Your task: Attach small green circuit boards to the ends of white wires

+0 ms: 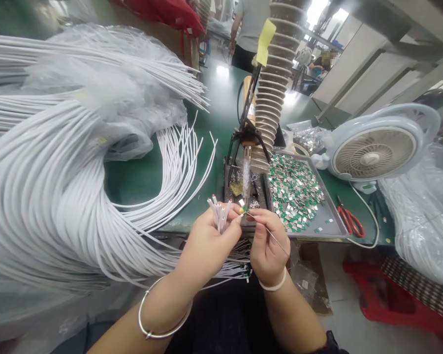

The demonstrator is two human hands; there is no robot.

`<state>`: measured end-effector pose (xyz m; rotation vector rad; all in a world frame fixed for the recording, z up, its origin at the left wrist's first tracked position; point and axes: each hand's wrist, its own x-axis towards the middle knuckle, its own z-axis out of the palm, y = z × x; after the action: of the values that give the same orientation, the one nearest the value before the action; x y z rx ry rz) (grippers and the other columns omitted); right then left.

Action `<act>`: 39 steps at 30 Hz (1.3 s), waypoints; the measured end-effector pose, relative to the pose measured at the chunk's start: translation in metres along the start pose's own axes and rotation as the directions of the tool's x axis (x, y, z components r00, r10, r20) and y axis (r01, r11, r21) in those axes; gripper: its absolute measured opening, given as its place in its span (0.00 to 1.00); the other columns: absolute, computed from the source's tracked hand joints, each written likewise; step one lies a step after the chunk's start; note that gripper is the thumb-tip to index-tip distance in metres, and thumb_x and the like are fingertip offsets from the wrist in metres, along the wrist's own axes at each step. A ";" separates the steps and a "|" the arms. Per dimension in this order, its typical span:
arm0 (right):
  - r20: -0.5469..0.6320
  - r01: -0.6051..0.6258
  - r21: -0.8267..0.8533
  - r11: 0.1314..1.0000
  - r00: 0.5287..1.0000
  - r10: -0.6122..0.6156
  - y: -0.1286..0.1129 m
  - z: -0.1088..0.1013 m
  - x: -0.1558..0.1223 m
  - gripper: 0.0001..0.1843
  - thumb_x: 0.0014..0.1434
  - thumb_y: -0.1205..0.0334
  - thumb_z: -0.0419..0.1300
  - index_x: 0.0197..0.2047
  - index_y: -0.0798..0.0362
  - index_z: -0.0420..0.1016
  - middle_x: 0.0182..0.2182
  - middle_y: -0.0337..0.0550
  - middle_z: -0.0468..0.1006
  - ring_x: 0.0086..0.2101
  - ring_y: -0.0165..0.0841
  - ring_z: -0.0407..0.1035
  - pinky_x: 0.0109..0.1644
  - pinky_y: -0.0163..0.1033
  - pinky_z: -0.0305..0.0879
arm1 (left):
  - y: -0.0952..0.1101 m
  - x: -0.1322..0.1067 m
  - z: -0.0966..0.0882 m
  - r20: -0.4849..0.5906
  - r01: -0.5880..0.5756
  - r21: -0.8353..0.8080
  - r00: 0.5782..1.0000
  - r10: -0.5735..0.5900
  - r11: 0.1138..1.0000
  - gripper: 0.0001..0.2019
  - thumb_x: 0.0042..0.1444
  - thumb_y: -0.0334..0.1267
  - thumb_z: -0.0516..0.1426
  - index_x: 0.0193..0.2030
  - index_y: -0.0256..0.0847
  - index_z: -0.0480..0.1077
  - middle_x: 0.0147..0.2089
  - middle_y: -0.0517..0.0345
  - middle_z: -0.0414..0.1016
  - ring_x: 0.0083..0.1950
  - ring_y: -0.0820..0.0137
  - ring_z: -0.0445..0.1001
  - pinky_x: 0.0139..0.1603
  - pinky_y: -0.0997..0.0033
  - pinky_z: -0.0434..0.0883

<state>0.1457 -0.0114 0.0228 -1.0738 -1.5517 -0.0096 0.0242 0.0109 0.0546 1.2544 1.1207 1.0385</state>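
Observation:
My left hand [210,241] is closed round several white cables [219,216], their stripped ends pointing up. Between its thumb and forefinger, one cable end meets a small green circuit board with a metal connector [243,206]. A thin strand of solder wire [275,238] runs through the closed fingers of my right hand [269,241], its tip reaching the board. Just above this meeting point hangs the tip of a soldering iron [247,172], fixed upright in a stand. Whether the iron touches the joint is too small to tell.
Big bundles of white cable [51,196] cover the left side. To the right are a metal tray [334,221] of small boards, red-handled pliers [350,221] and a fan [376,147]. A ribbed extraction hose [276,73] comes down behind the iron. Another person [249,29] stands beyond the bench.

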 end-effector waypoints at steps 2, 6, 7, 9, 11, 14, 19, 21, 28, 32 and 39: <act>0.009 -0.004 -0.006 1.000 1.000 0.004 0.000 -0.001 -0.001 0.11 0.59 0.73 0.49 0.41 0.52 0.68 0.35 0.46 0.76 0.38 0.35 0.73 0.40 0.45 0.72 | -0.003 -0.001 0.000 0.006 -0.008 -0.010 1.000 0.008 1.000 0.03 0.51 0.34 0.55 0.27 0.41 0.65 0.36 0.59 0.72 0.38 0.69 0.72 0.41 0.70 0.67; 0.026 -0.015 -0.012 1.000 1.000 0.015 0.000 -0.002 -0.006 0.11 0.59 0.74 0.49 0.40 0.52 0.68 0.34 0.45 0.75 0.38 0.34 0.72 0.40 0.44 0.72 | -0.010 -0.004 0.000 0.060 -0.030 -0.049 0.998 0.033 0.998 0.05 0.52 0.33 0.54 0.26 0.41 0.64 0.34 0.59 0.72 0.38 0.69 0.72 0.43 0.71 0.68; 0.032 -0.020 -0.009 1.000 0.999 0.020 0.000 -0.002 -0.007 0.11 0.58 0.74 0.49 0.40 0.52 0.68 0.34 0.45 0.75 0.38 0.34 0.72 0.40 0.44 0.72 | -0.011 -0.005 0.000 0.071 -0.032 -0.051 0.997 0.035 0.998 0.05 0.52 0.33 0.54 0.27 0.42 0.64 0.34 0.59 0.72 0.38 0.69 0.72 0.43 0.71 0.68; 0.042 -0.035 -0.003 0.999 0.999 0.035 0.000 -0.003 -0.010 0.11 0.58 0.74 0.49 0.40 0.52 0.68 0.35 0.45 0.75 0.39 0.34 0.72 0.41 0.44 0.72 | -0.013 -0.006 0.000 0.078 -0.036 -0.043 0.996 0.039 0.998 0.05 0.53 0.33 0.53 0.27 0.42 0.64 0.34 0.59 0.72 0.38 0.69 0.72 0.43 0.71 0.68; 0.048 -0.054 0.002 0.999 0.997 0.054 0.001 -0.003 -0.012 0.12 0.58 0.74 0.49 0.41 0.52 0.68 0.36 0.46 0.75 0.40 0.34 0.71 0.42 0.44 0.72 | -0.012 -0.006 0.001 0.064 -0.046 -0.026 0.997 0.048 0.999 0.05 0.53 0.33 0.53 0.27 0.42 0.65 0.35 0.59 0.72 0.39 0.69 0.72 0.43 0.71 0.67; 0.053 -0.074 0.021 0.997 0.996 0.073 0.001 -0.003 -0.012 0.12 0.58 0.75 0.49 0.41 0.53 0.68 0.37 0.47 0.75 0.41 0.33 0.71 0.44 0.44 0.71 | -0.010 -0.004 0.001 0.039 -0.061 0.003 0.997 0.061 0.998 0.05 0.52 0.33 0.53 0.26 0.42 0.64 0.34 0.59 0.72 0.39 0.69 0.72 0.43 0.70 0.67; 0.029 -0.065 0.029 0.997 0.998 0.064 0.001 -0.001 -0.009 0.13 0.58 0.76 0.49 0.41 0.53 0.68 0.38 0.47 0.75 0.41 0.33 0.71 0.44 0.44 0.71 | -0.005 -0.001 0.001 0.022 -0.059 0.035 0.998 0.058 0.998 0.04 0.52 0.33 0.54 0.26 0.41 0.64 0.34 0.60 0.71 0.37 0.69 0.72 0.40 0.71 0.68; 0.019 -0.051 0.025 0.998 0.999 0.051 0.001 0.000 -0.006 0.13 0.58 0.76 0.49 0.42 0.53 0.68 0.38 0.46 0.75 0.41 0.33 0.71 0.44 0.44 0.71 | -0.003 -0.001 0.000 0.028 -0.059 0.044 0.998 0.057 0.997 0.04 0.51 0.33 0.54 0.27 0.41 0.64 0.34 0.60 0.71 0.37 0.70 0.71 0.39 0.71 0.67; -0.008 -0.016 0.014 1.000 1.000 0.016 0.002 0.003 0.000 0.13 0.58 0.76 0.49 0.42 0.52 0.68 0.37 0.46 0.75 0.41 0.33 0.71 0.44 0.44 0.71 | 0.004 0.001 0.000 0.013 -0.025 0.102 1.000 0.024 0.995 0.01 0.50 0.33 0.54 0.29 0.41 0.65 0.34 0.60 0.72 0.37 0.69 0.71 0.39 0.69 0.67; -0.002 -0.025 -0.022 0.999 1.000 0.025 0.001 0.003 0.001 0.12 0.59 0.74 0.49 0.42 0.52 0.68 0.37 0.46 0.75 0.40 0.34 0.72 0.44 0.45 0.71 | 0.007 0.003 0.001 0.008 -0.020 0.101 1.000 0.020 0.995 0.01 0.50 0.33 0.54 0.29 0.41 0.65 0.32 0.61 0.71 0.35 0.69 0.71 0.38 0.69 0.67; -0.006 -0.011 -0.031 0.999 1.000 0.011 -0.002 0.003 0.003 0.12 0.60 0.73 0.49 0.42 0.51 0.68 0.36 0.45 0.75 0.40 0.34 0.72 0.43 0.45 0.71 | 0.007 -0.001 -0.001 0.007 -0.051 0.104 0.999 0.051 0.993 0.01 0.51 0.33 0.54 0.29 0.41 0.65 0.33 0.61 0.72 0.36 0.70 0.71 0.39 0.69 0.68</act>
<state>0.1426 -0.0088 0.0257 -1.1054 -1.5447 -0.0291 0.0230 0.0109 0.0616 1.3737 1.1571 1.0259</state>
